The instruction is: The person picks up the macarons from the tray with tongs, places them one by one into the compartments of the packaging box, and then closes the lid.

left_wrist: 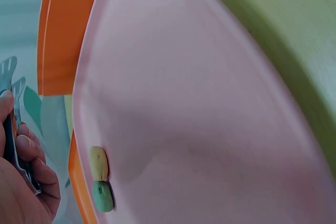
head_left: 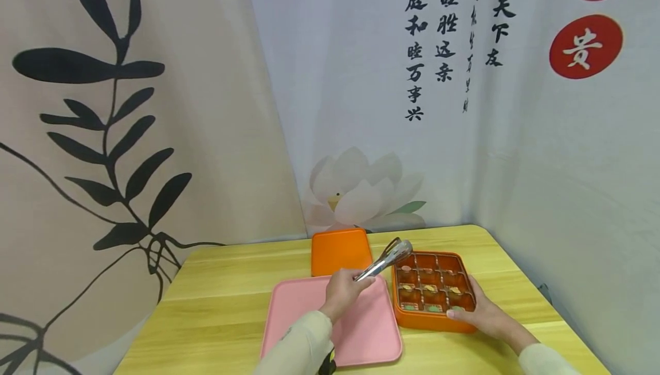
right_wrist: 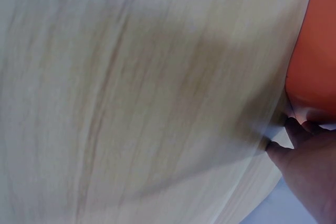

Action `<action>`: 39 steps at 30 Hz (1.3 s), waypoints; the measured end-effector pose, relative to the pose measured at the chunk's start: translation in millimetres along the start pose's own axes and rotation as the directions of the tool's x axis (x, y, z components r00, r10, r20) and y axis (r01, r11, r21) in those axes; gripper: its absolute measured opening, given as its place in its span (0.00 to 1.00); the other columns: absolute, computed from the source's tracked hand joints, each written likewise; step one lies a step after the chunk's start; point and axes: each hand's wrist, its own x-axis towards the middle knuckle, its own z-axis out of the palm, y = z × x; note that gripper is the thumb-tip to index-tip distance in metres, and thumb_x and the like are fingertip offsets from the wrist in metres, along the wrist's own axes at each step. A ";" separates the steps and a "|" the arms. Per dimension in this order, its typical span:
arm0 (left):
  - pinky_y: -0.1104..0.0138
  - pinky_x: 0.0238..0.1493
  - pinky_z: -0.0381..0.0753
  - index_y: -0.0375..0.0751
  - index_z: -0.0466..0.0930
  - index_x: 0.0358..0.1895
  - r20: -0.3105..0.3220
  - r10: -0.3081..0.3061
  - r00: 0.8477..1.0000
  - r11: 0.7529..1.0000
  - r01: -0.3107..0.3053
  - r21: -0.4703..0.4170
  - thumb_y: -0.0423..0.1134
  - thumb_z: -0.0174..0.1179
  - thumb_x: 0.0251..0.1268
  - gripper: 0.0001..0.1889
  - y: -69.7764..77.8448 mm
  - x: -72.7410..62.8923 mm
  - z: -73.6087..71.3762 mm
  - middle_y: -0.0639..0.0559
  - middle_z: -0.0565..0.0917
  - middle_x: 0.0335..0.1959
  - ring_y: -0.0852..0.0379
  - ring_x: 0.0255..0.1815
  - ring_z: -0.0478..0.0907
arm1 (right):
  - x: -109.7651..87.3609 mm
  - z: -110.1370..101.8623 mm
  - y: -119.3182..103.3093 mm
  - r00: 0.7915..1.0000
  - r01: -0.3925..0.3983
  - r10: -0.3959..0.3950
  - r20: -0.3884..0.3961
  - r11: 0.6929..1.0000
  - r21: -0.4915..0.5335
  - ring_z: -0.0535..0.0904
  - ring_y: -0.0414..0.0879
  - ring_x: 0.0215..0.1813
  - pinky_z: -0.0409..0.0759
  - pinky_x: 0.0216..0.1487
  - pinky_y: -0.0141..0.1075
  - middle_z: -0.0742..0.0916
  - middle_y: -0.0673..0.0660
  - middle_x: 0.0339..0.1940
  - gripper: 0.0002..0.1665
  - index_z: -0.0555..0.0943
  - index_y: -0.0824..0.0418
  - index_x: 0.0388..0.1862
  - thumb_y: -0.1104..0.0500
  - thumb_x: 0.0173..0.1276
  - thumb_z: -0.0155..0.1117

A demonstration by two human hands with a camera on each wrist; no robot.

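Note:
My left hand (head_left: 342, 293) grips metal tongs (head_left: 384, 260) over the far part of a pink tray (head_left: 368, 340), the tong heads pointing toward the box's back left corner. In the left wrist view, a yellow macaron-like piece (left_wrist: 98, 163) and a green one (left_wrist: 103, 196) lie end to end by the tray's edge. My right hand (head_left: 487, 315) holds the front right corner of an orange box (head_left: 423, 322), thumb at the front rim and fingers along the side. The divided insert (head_left: 435, 277) has yellow pieces in its middle row, green in front and a pinkish one at back left.
An orange lid-like square (head_left: 340, 252) lies behind the pink tray, close to its far edge. The wooden table (head_left: 227, 300) ends at a printed cloth backdrop (head_left: 361, 106) behind and a pale cloth wall (head_left: 582, 192) on the right.

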 end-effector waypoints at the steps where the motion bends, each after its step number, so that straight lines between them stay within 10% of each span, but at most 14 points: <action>1: 0.68 0.19 0.60 0.47 0.91 0.37 0.003 0.002 1.000 1.000 -0.002 0.000 0.51 0.72 0.57 0.12 0.0 -0.8 -1.2 0.60 0.72 0.16 0.61 0.18 0.63 | -0.1 -0.1 0.2 1.000 0.000 0.000 -0.001 1.000 -0.001 0.63 0.74 0.69 0.67 0.63 0.61 0.55 0.84 0.72 0.68 0.25 0.69 0.76 0.50 0.67 0.69; 23: 0.66 0.24 0.64 0.50 0.90 0.40 0.023 0.049 0.999 0.998 -0.049 0.031 0.54 0.68 0.61 0.13 -30.6 -13.3 -57.4 0.53 0.87 0.28 0.60 0.25 0.75 | -0.4 1.0 -0.5 1.000 0.002 -0.002 0.008 1.000 0.018 0.64 0.74 0.68 0.68 0.63 0.59 0.56 0.84 0.71 0.68 0.25 0.68 0.76 0.51 0.68 0.69; 39: 0.69 0.21 0.62 0.52 0.89 0.39 -0.057 0.030 0.998 0.996 -0.025 0.086 0.56 0.69 0.59 0.14 -55.3 -27.0 -91.0 0.60 0.73 0.19 0.62 0.20 0.63 | 3.1 -0.4 0.9 0.999 -0.045 0.045 0.010 0.999 -0.014 0.57 0.78 0.70 0.63 0.64 0.65 0.52 0.85 0.71 0.69 0.22 0.68 0.75 0.48 0.68 0.68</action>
